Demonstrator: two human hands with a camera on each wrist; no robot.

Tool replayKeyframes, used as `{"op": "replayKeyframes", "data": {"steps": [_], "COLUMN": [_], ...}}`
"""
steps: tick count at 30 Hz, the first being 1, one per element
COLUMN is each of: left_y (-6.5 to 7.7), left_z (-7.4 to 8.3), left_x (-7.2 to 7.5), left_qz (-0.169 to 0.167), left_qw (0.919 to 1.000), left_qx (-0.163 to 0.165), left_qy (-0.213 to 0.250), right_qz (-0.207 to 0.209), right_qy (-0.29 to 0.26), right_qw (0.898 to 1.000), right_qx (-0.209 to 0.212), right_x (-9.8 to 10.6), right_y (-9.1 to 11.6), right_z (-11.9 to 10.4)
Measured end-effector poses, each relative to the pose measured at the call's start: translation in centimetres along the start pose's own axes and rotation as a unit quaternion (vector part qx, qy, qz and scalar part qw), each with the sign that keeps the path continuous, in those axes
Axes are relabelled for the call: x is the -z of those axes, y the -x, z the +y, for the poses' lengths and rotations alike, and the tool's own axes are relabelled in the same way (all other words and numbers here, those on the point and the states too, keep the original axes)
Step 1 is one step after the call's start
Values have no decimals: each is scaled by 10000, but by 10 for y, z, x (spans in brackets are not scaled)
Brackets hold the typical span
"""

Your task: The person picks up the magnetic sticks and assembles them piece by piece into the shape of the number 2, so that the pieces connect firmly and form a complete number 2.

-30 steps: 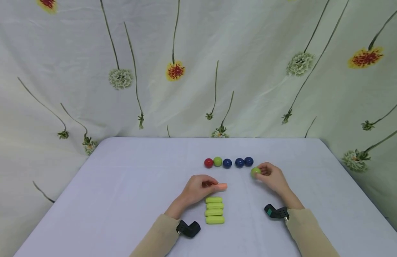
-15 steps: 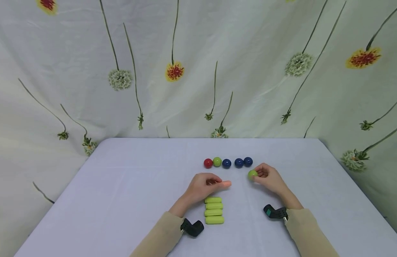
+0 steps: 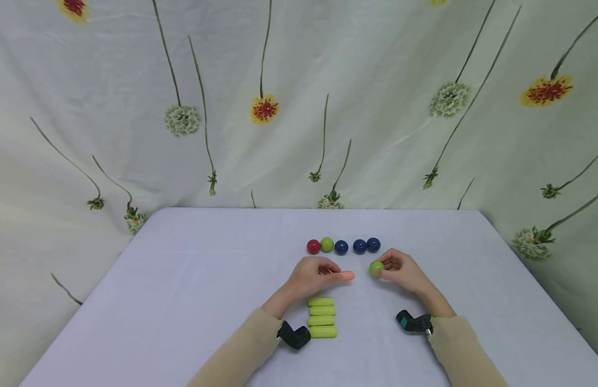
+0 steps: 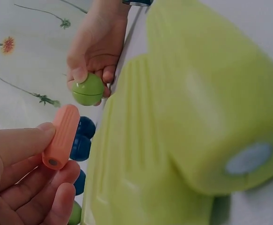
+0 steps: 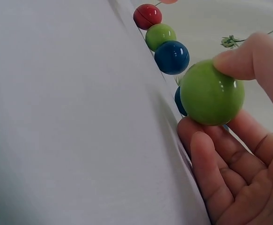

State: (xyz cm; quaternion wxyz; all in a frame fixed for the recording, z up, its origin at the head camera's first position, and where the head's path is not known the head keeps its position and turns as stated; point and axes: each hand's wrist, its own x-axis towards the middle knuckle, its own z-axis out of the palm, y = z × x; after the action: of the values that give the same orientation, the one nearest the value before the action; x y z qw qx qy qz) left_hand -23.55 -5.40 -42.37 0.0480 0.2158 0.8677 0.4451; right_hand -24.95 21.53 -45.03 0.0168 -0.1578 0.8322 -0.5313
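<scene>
My left hand pinches a short orange ribbed rod between thumb and fingers, a little above the table. In the left wrist view the orange rod shows a grey disc in its end. My right hand grips a glossy green ball just right of the orange rod, with a gap between the two. In the right wrist view, thumb and fingertips hold the green ball. Several yellow-green rods lie stacked in a column below my left hand, and loom large in the left wrist view.
Behind my hands a row of balls stands on the white table: a red ball, a green ball and three blue balls. A flower-print cloth hangs beyond the table's far edge.
My left hand has moved right and slightly away from me with the orange rod. The right hand has come a little left and nearer with the green ball, so the gap has narrowed.
</scene>
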Motion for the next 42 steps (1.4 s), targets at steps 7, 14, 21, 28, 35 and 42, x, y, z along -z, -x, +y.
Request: {"op": "replayKeyframes", "data": {"steps": [7, 14, 21, 28, 35, 42], "left_y": [-5, -8, -11, -14, -16, -17], "left_z": [7, 14, 16, 16, 18, 19], "left_x": [-1, -3, -6, -8, -10, -12], "left_qz": [-78, -89, -74, -48, -72, -94], "left_qw": [9998, 9993, 9990, 9988, 9978, 9974], "left_qx": [-36, -10, -107, -226, -399, -449], "left_qy": [-167, -354, -426, -428, -521, -550], "right_qz": [-95, -306, -409, -489, -606, -607], "right_qy": [-202, -281, -374, -391, -536, -546], "right_qw": [9995, 9988, 9981, 9977, 9963, 9962], "right_qx": [203, 263, 271, 246, 301, 316], "right_x": [-2, -1, -1, -2, -2, -3], "right_y": [-1, -1, 0, 2, 3, 0], "right_z": [3, 3, 2, -2, -4, 0]}}
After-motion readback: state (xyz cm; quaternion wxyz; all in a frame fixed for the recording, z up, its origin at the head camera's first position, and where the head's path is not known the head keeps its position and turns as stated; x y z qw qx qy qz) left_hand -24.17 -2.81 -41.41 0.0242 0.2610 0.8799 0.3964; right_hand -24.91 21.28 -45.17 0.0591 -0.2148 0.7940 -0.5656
